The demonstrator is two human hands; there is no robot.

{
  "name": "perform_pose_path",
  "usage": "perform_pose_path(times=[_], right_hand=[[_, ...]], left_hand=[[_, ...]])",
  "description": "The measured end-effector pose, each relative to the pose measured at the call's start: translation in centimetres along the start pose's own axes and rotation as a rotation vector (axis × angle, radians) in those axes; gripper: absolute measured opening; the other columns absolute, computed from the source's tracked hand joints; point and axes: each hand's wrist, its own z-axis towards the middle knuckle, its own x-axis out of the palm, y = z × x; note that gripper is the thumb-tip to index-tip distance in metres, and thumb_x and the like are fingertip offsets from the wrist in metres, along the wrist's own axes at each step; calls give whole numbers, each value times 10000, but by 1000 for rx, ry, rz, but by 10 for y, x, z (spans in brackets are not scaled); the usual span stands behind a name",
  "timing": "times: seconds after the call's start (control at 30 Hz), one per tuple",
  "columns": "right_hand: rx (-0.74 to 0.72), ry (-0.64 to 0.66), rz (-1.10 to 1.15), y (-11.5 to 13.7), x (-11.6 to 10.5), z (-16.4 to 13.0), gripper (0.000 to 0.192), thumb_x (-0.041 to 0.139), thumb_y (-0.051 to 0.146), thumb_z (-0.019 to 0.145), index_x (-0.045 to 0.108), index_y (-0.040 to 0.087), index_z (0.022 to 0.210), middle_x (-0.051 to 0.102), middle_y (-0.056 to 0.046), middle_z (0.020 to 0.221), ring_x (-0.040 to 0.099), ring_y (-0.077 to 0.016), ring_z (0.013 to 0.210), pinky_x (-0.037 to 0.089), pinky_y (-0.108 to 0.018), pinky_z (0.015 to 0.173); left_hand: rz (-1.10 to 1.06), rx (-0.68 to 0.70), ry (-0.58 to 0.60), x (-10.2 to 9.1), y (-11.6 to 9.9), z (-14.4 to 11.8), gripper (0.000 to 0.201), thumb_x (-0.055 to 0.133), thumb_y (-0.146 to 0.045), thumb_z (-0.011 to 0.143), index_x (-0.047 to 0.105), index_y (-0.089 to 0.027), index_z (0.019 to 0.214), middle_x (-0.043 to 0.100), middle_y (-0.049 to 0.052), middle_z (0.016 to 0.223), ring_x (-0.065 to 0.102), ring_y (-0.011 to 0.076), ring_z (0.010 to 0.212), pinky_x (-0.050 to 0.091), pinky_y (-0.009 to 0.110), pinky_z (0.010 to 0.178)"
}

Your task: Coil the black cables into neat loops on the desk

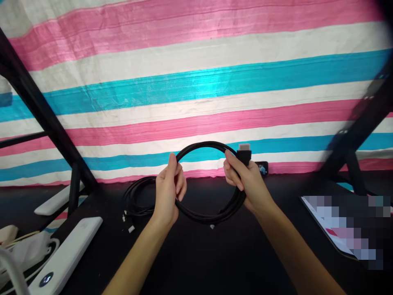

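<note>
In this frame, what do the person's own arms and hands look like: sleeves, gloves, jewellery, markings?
Both forearms are bare up to the frame's lower edge, with no sleeve in view. The left hand and right hand wear no gloves. No ring, watch, bracelet or marking shows on either. The fingernails look short and unpainted.

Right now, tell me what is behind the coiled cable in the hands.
Behind the black cable coil: striped tarp and a small dark object, partly hidden by the right hand.
</note>
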Motion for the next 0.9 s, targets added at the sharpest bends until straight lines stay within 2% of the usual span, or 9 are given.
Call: perform_pose_path(times=[0.1, 0.2, 0.33, 0.5, 0.6, 0.63, 0.7, 0.8, 0.9], right_hand=[[13, -25, 41, -1, 2, 1, 414, 683, 502, 774, 535, 166, 583, 274, 92, 311, 198, -32, 337, 164, -207, 371], [-46, -85, 148, 3, 6, 1, 442, 701, 533, 740, 487, 180, 581, 234, 103, 309, 170, -37, 341, 150, -201, 362], [-114, -146, 277, 5, 11, 1, 499, 685, 574, 730, 406, 195, 565, 193, 110, 316, 140, -43, 348, 149, -188, 356], [-107, -242, 267, -19, 5, 14, 515, 657, 629, 708, 395, 201, 596, 200, 117, 348, 149, -46, 361, 163, -188, 370], [37, -314, 26, -50, -7, 28, 489, 507, 692, 754, 414, 216, 694, 211, 119, 403, 179, -69, 374, 202, -206, 382], [111, -328, -136, -62, -12, 33, 485, 414, 701, 789, 409, 221, 725, 219, 115, 422, 203, -77, 375, 229, -210, 390], [185, -318, -247, -84, -24, 40, 431, 371, 636, 843, 438, 214, 783, 257, 106, 446, 267, -87, 381, 270, -219, 409], [317, -232, -452, -110, -41, 47, 341, 401, 471, 902, 525, 177, 781, 389, 63, 461, 397, -99, 421, 334, -228, 452], [502, -92, -698, -127, -56, 48, 308, 504, 381, 901, 573, 141, 722, 519, 22, 528, 491, -105, 471, 406, -237, 501]], left_hand=[[123, 8, 107, -8, 2, 8, 494, 497, -591, 843, 326, -200, 595, 293, -88, 397, 326, 55, 340, 272, 192, 394], [342, -3, 205, -18, 1, 18, 374, 585, -540, 810, 450, -197, 745, 472, -65, 461, 478, 99, 477, 372, 220, 534], [461, -42, 246, -25, 8, 22, 361, 506, -542, 858, 503, -186, 915, 625, 1, 661, 585, 144, 706, 417, 262, 710], [433, 85, 195, -16, 35, 22, 381, 512, -448, 879, 387, -221, 1159, 614, 18, 896, 634, 141, 763, 459, 284, 747], [599, 111, 95, -17, 56, 26, 460, 545, -402, 861, 340, -199, 1219, 602, 32, 894, 631, 148, 746, 464, 267, 693], [698, 56, 91, -20, 62, 27, 461, 526, -387, 870, 332, -184, 1236, 613, 40, 886, 632, 153, 749, 463, 266, 693], [902, -118, 132, -27, 75, 31, 435, 475, -333, 891, 325, -147, 1254, 643, 52, 837, 641, 162, 728, 464, 267, 693], [1044, -320, 197, -39, 92, 36, 374, 431, -236, 876, 361, -74, 1206, 653, 44, 665, 620, 171, 538, 461, 276, 599], [1134, -396, 219, -46, 102, 39, 378, 403, -217, 869, 357, -42, 1201, 658, 49, 608, 579, 177, 423, 449, 287, 545]])
